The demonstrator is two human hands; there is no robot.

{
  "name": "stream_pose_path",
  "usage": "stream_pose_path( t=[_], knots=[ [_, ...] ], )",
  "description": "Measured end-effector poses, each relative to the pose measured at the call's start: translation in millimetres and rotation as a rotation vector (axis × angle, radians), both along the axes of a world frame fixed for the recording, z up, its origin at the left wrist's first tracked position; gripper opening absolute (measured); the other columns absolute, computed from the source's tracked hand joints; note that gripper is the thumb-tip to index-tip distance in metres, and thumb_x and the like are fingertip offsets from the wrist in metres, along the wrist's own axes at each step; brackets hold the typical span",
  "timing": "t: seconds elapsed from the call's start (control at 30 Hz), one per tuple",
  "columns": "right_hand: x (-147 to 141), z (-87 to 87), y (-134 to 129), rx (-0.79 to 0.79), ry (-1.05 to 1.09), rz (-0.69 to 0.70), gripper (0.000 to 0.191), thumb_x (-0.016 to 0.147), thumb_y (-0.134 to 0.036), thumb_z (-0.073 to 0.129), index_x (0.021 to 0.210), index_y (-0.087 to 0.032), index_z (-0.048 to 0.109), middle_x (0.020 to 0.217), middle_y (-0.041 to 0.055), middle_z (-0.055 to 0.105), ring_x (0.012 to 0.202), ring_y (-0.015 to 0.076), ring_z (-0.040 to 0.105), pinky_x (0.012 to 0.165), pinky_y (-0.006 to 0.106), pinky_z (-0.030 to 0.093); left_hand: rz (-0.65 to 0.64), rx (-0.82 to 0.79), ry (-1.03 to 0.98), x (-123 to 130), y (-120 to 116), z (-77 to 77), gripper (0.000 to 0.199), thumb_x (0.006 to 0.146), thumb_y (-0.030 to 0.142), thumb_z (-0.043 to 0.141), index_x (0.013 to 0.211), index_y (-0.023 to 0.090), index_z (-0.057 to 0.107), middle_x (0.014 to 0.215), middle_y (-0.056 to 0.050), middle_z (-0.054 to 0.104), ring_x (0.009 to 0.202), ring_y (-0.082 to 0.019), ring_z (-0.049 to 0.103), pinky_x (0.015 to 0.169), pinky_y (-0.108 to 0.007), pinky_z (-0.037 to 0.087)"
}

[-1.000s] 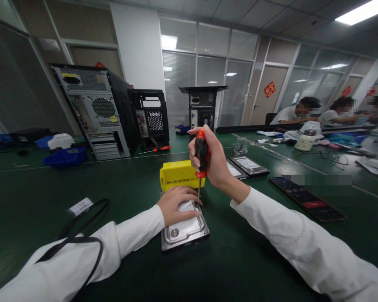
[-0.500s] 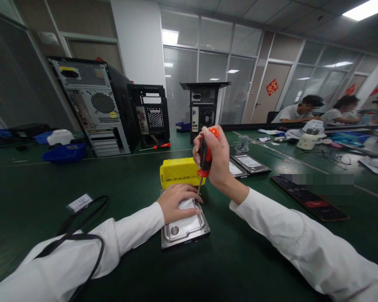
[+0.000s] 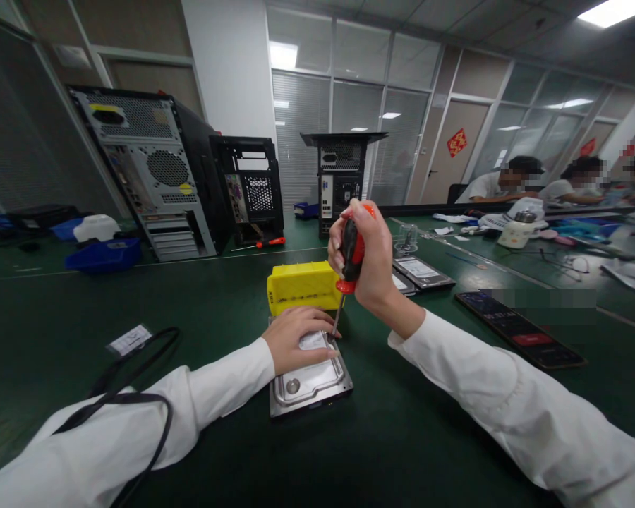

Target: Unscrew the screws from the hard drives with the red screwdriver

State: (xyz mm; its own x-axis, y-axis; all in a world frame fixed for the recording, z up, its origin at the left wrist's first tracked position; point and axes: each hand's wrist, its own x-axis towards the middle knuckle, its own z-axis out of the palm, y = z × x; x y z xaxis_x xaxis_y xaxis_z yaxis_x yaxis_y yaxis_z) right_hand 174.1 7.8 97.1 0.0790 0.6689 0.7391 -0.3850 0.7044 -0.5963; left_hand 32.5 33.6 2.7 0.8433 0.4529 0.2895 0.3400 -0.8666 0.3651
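A silver hard drive (image 3: pixel 312 391) lies on the green table in front of me. Across its top rests my left hand (image 3: pixel 291 342), fingers stretched out and thumb apart, pressing on the cover without wrapping round it. My right hand (image 3: pixel 370 254) is closed round the red and black handle of a screwdriver (image 3: pixel 352 248). The shaft slants down and its tip meets the drive near the right edge, between my left thumb and fingers. Just behind the drive, a yellow bin (image 3: pixel 301 286) lies with its writing facing me; the left fingers are close to it.
More hard drives (image 3: pixel 423 271) lie right of the bin, near a phone (image 3: pixel 518 328). Computer cases (image 3: pixel 164 169) stand at the back, with another screwdriver (image 3: pixel 269 243) before them. A black strap (image 3: pixel 137 398) crosses my left sleeve. Other people (image 3: pixel 513 183) sit far right.
My right hand and the screwdriver handle have shifted slightly right, and the handle leans a little more. The tip stays at the drive's right edge. My left hand keeps its place.
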Motion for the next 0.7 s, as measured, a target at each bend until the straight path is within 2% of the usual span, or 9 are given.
stream_pose_path(
  t=[0.2, 0.47, 0.7],
  knots=[
    [-0.8, -0.4, 0.2, 0.011, -0.013, 0.014, 0.023, 0.085, -0.040, 0.049, 0.079, -0.021, 0.037, 0.054, -0.0085, 0.043, 0.033, 0.0036, 0.036, 0.029, 0.014, 0.028, -0.008, -0.013, -0.096, -0.3, -1.1, -2.0, 0.032, 0.078, 0.043, 0.064, 0.103, 0.023, 0.066, 0.110, -0.006, 0.062, 0.106, -0.025, 0.055, 0.093, -0.040, 0.038],
    [0.3, -1.3, 2.1, 0.016, -0.003, 0.010, 0.023, 0.085, -0.040, 0.050, 0.079, -0.021, 0.038, 0.054, -0.0085, 0.044, 0.034, 0.0034, 0.037, 0.030, 0.014, 0.028, -0.019, -0.005, -0.113, 0.2, -0.2, -3.1, 0.028, 0.077, 0.040, 0.066, 0.098, 0.022, 0.067, 0.106, -0.005, 0.065, 0.104, -0.025, 0.056, 0.093, -0.042, 0.039],
    [1.2, -1.2, 2.5, 0.013, -0.004, 0.009, 0.023, 0.085, -0.040, 0.049, 0.079, -0.021, 0.038, 0.054, -0.0085, 0.043, 0.034, 0.0036, 0.037, 0.029, 0.014, 0.028, 0.007, -0.042, -0.138, 2.3, 1.4, -5.0, 0.023, 0.078, 0.038, 0.064, 0.093, 0.022, 0.069, 0.102, -0.005, 0.068, 0.102, -0.024, 0.058, 0.091, -0.037, 0.042]
  ],
)
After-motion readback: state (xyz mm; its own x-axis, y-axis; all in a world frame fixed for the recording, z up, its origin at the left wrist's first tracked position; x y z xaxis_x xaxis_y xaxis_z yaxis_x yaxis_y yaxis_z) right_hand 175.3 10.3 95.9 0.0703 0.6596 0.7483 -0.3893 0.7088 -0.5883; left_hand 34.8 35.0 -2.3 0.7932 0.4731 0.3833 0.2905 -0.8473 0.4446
